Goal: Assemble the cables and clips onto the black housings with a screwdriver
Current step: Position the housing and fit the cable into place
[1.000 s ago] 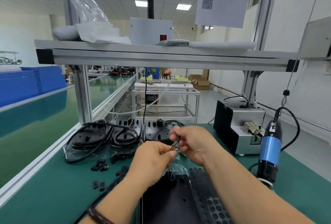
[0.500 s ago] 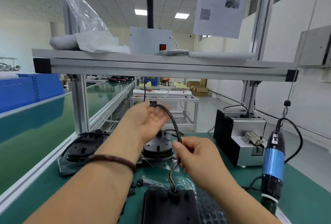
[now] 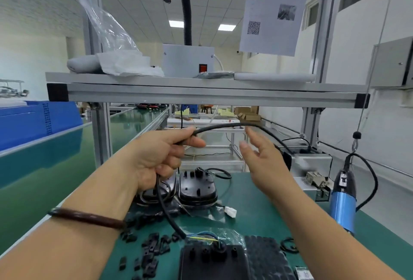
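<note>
The left hand [image 3: 156, 159] is raised above the desk [image 3: 257, 201] with its fingers curled round the black cable [image 3: 223, 126], thumb and forefinger pinching it where it leaves the fist; from the bottom of that hand the cable drops down and slightly rightward to its stripped end, where coloured wires [image 3: 201, 236] run into the near black housing [image 3: 214, 261] at the bottom edge of the view; loose black clips [image 3: 152, 248] lie scattered on the desk just left of that housing, and two more housings [image 3: 197, 188] sit farther back, below the hands; from the top of the left hand the cable's free length arches rightward, roughly level, and passes behind the right hand [image 3: 263, 163], which is open with fingers spread and holds nothing; the cable's long axis therefore runs left to right across both hands, and the right hand looks nearest to take it; the blue electric screwdriver [image 3: 343, 203] hangs at the far right, untouched.
</note>
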`<action>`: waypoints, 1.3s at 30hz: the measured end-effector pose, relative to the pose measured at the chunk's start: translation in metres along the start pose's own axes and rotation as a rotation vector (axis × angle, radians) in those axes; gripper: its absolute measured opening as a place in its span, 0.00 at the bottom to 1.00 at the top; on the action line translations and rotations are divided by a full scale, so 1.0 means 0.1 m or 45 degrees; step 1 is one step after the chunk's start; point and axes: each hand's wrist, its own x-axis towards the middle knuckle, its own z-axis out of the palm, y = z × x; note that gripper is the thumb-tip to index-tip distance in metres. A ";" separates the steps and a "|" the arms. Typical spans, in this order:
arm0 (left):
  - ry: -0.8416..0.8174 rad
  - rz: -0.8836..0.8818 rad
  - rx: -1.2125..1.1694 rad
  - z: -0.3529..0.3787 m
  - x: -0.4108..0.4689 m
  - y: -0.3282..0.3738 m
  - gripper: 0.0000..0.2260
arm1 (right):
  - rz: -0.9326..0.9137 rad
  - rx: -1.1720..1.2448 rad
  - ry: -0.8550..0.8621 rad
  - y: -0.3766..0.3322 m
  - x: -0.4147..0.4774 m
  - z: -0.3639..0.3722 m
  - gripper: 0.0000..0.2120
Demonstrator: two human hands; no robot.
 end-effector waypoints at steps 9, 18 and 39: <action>0.216 0.106 0.058 -0.27 0.18 -0.18 0.15 | -0.040 1.453 -0.477 0.03 0.08 -0.23 0.31; 0.550 0.112 -0.461 -0.43 0.31 -0.44 0.14 | 0.169 1.696 0.285 0.11 0.16 -0.53 0.12; 0.411 0.236 -0.356 -0.45 0.36 -0.77 0.15 | 0.174 1.607 0.564 -0.14 0.77 -0.98 0.13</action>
